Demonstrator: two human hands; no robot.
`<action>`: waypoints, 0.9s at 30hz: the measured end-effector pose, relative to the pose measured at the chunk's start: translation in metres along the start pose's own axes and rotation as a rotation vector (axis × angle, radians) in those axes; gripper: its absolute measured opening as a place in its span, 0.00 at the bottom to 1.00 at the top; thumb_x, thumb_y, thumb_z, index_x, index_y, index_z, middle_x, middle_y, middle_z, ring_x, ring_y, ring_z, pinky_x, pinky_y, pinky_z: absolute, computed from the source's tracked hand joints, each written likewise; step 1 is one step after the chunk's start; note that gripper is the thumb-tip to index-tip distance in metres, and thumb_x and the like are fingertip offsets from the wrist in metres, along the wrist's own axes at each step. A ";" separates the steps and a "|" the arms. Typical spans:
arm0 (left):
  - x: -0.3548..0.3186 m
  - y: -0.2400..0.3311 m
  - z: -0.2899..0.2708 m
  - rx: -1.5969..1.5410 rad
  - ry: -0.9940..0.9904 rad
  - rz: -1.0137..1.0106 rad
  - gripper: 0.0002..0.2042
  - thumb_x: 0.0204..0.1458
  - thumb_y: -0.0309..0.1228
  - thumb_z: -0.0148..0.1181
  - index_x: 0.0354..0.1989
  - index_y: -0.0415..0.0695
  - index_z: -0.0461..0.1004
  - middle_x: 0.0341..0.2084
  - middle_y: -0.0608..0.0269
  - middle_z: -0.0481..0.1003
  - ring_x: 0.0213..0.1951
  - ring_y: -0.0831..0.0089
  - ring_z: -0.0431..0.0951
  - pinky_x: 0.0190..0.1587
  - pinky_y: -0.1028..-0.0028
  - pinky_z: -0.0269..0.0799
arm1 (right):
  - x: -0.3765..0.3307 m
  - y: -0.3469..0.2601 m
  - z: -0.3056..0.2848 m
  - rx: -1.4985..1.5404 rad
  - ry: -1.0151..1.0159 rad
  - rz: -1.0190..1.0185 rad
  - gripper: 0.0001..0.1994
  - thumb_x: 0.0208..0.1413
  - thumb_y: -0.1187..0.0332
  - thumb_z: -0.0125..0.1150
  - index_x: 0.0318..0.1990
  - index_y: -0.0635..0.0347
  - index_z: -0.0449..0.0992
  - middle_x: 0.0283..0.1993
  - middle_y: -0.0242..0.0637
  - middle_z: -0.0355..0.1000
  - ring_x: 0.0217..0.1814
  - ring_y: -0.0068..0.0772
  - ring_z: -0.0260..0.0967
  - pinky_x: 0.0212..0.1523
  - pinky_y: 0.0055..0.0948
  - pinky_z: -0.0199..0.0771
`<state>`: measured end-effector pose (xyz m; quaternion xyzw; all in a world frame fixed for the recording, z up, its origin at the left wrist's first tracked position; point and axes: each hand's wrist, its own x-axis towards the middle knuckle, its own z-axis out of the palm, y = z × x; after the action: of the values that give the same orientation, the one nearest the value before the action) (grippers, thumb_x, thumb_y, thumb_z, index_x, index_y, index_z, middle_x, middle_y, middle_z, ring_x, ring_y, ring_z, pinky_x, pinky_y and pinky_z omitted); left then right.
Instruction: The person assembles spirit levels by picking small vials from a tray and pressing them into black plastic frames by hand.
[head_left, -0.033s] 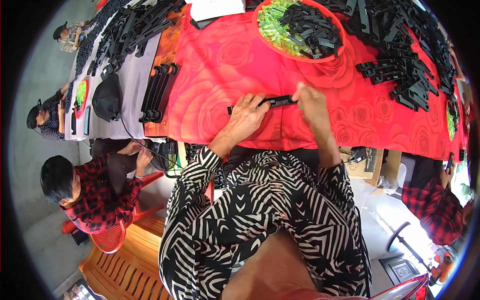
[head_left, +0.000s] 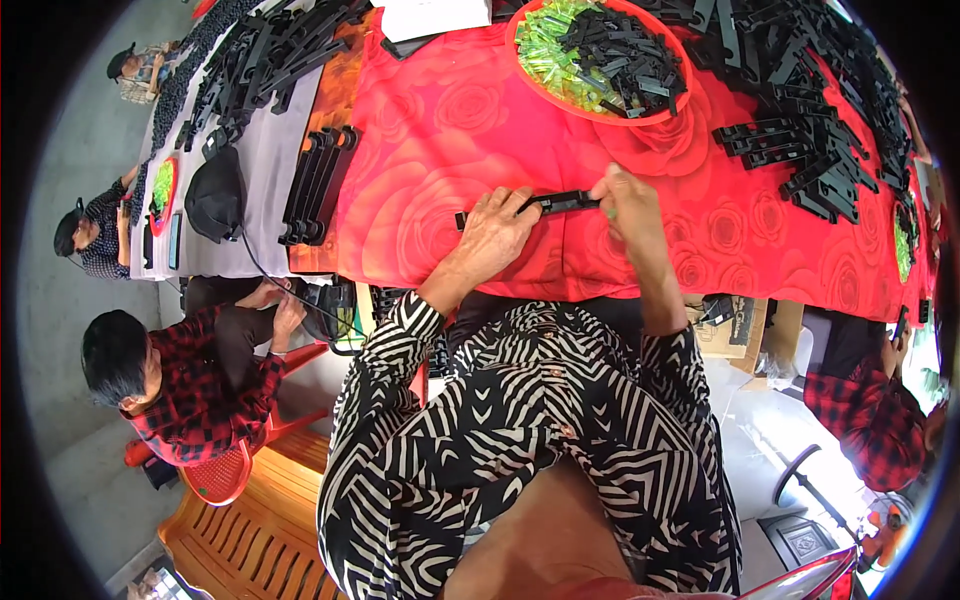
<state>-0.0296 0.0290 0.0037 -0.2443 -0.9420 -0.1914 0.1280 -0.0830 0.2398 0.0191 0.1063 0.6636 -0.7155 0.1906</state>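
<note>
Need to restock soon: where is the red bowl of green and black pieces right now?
In the head view, the red bowl sits at the far side of the red cloth, just beyond the right hand, with the black parts pile to its right.

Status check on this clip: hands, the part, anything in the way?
Left hand pressing down on black strip. Right hand pinching its right end. Strip flat on red cloth. Nothing in the way; orange bowl well beyond.

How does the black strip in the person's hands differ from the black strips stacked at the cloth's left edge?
The held strip is single, gripped by the left hand and right hand, lying crosswise. The stacked strips sit untouched, several side by side, running away from the person. Both are long, black and narrow.
</note>
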 end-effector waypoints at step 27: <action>0.011 -0.004 -0.001 -0.152 -0.063 0.019 0.10 0.48 0.28 0.59 0.39 0.42 0.76 0.46 0.58 0.73 0.41 0.60 0.72 0.43 0.63 0.68 | -0.010 0.004 0.008 -0.088 -0.038 -0.256 0.04 0.54 0.78 0.56 0.38 0.65 0.73 0.35 0.35 0.71 0.35 0.21 0.71 0.35 0.24 0.74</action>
<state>-0.0409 0.0305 0.0070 -0.2684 -0.9259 -0.2534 0.0809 -0.0718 0.2331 0.0203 -0.0012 0.6990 -0.7059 0.1146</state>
